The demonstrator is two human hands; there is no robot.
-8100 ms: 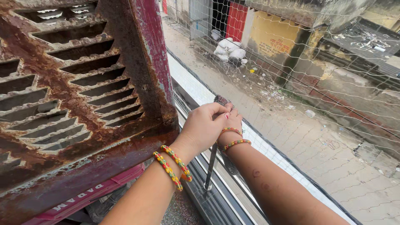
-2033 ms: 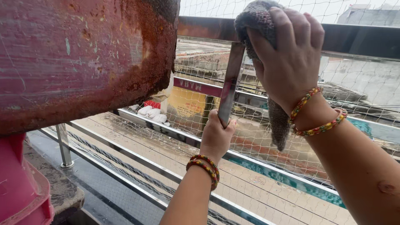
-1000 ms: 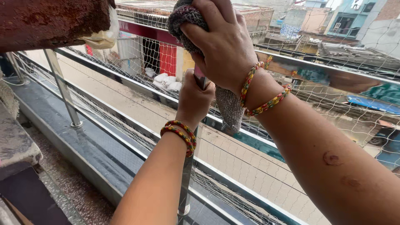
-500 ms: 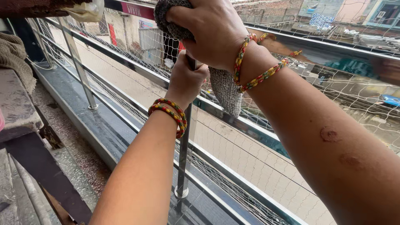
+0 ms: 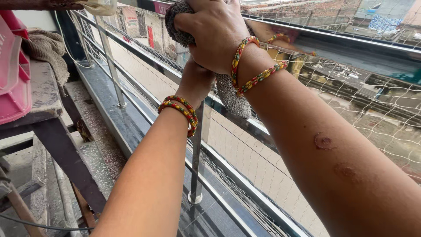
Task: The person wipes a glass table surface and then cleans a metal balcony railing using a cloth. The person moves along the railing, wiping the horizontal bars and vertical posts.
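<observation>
Two hands are working at one upright steel post (image 5: 196, 166) of a balcony railing. Right hand (image 5: 215, 33) is sitting at about 12 o'clock in the view, fingers closing over a grey knitted cloth (image 5: 232, 94) and pressing it against the top of the post. Cloth is bunching under the palm at the top edge of the view, with a loose tail hanging down just below the wrist. Left hand (image 5: 196, 81) is gripping the post directly beneath the right, closed around it, knuckles touching the underside of the cloth hand. Both wrists are wearing pairs of beaded bangles (image 5: 180, 112) in red, yellow and green.

Post is running down toward 6 o'clock and ending in a round foot on a dark polished ledge (image 5: 131, 123). Horizontal steel rails (image 5: 351, 44) are crossing behind the hands from 11 o'clock toward 3 o'clock, the top one reflecting the right wrist. White netting (image 5: 377, 114) is stretching behind the rails, with a paved lane and buildings showing through it.

At 9 o'clock, a pink plastic crate (image 5: 13, 79) is resting on a worn tabletop (image 5: 44, 94) with dark legs. Brownish sacking (image 5: 46, 46) is draping over its far end. A second post (image 5: 112, 72) is standing further along the ledge at 11 o'clock.
</observation>
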